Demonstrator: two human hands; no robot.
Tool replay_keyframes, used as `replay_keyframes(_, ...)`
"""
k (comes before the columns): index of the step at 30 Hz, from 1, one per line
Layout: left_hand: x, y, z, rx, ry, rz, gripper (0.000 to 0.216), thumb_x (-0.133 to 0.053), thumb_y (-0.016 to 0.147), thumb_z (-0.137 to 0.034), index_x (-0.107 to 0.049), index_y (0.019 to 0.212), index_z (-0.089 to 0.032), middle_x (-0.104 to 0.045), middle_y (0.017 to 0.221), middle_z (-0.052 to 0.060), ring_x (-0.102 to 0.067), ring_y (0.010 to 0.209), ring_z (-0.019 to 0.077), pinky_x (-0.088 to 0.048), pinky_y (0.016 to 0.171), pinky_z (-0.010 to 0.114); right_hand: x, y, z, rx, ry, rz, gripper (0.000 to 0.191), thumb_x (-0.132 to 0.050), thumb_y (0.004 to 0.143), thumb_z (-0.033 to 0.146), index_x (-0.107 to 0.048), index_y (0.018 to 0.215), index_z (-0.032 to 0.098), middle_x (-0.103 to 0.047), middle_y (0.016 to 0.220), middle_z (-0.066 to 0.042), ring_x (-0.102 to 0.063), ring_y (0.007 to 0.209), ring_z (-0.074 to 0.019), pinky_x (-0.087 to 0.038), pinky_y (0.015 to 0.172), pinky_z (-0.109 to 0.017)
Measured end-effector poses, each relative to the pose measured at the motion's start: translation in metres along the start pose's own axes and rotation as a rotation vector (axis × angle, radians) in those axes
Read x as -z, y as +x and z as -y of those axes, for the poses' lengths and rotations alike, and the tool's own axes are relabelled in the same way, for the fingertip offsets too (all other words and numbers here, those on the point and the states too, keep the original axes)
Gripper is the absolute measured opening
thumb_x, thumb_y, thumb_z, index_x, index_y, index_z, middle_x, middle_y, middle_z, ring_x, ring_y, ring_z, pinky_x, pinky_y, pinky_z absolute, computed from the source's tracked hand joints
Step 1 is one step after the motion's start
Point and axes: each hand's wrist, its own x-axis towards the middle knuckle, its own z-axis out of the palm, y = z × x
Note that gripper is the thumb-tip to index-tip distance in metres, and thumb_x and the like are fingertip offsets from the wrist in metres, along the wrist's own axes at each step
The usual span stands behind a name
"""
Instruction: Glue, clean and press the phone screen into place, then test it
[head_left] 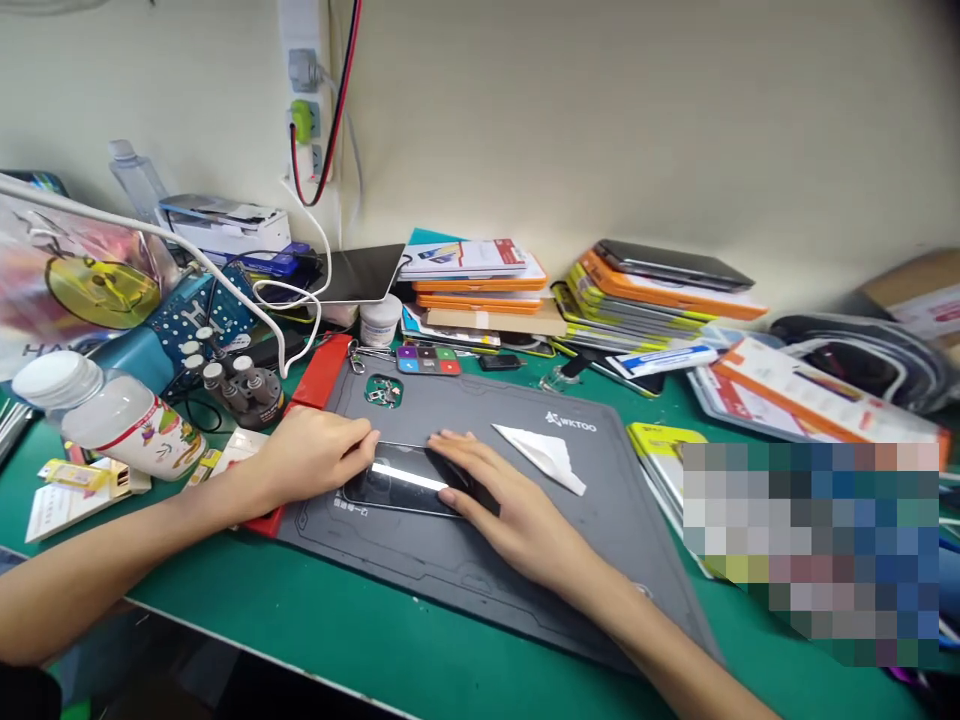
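Observation:
A dark smartphone (405,480) with a glossy, light-reflecting face lies flat on the grey work mat (420,555). My left hand (330,455) is closed at the phone's left end, with thumb and fingers pressed together; whatever they pinch is hidden. Across the phone's right part lies my right hand (502,500), holding it with the fingers along the far edge and the thumb by the near edge. A creased white tissue (541,458) rests on the mat just beyond my right hand. Small metal parts (385,391) sit in a recess at the mat's far left.
On the left stand a white-capped bottle (112,415) and a screwdriver holder (244,390). Stacked boxes (480,285) line the wall, with more boxes (825,390) at right. A white cable (225,275) loops over the left side. A pixelated patch covers the right front.

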Motion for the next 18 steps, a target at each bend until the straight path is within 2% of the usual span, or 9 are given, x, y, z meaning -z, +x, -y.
replay_keyframes(3,0.0,0.0,0.0,0.005,0.019,0.012,0.04,-0.043,0.109,-0.031,-0.052,0.071,-0.02,-0.064,0.059,-0.003,-0.057,0.05,0.013,-0.023,0.052,0.032,0.001,-0.003,-0.003,0.019,0.034,-0.014,0.043,-0.047,0.111,0.037,-0.059,0.152,0.034,-0.062,0.156,-0.002,-0.052,0.151,-0.0258,-0.04,0.129,-0.055)
replay_keyframes(7,0.0,0.001,-0.001,0.023,0.046,0.021,0.044,-0.039,0.11,-0.034,-0.054,0.071,-0.02,-0.064,0.059,-0.002,-0.057,0.051,0.014,-0.022,0.052,0.032,0.004,-0.007,-0.006,0.045,0.006,0.014,0.049,-0.038,0.112,0.032,-0.05,0.16,0.036,-0.055,0.163,0.0,-0.048,0.153,-0.0249,-0.039,0.13,-0.055)
replay_keyframes(12,0.002,0.004,-0.003,0.072,0.064,0.063,0.044,-0.038,0.11,-0.037,-0.058,0.074,-0.02,-0.064,0.06,-0.001,-0.061,0.055,0.0152,-0.024,0.053,0.031,0.011,-0.008,-0.003,0.051,-0.078,0.109,0.06,-0.052,0.108,0.048,-0.042,0.165,0.034,-0.048,0.167,-0.003,-0.043,0.156,-0.0317,-0.039,0.129,-0.059)
replay_keyframes(18,0.006,0.007,-0.005,0.152,0.004,0.109,0.027,-0.046,0.108,-0.034,-0.068,0.099,-0.021,-0.07,0.074,0.0,-0.069,0.071,0.0174,-0.036,0.06,0.028,0.016,-0.003,0.003,0.023,-0.016,0.088,0.055,-0.054,0.106,0.048,-0.051,0.159,0.034,-0.057,0.161,-0.006,-0.052,0.151,-0.0321,-0.043,0.126,-0.059)
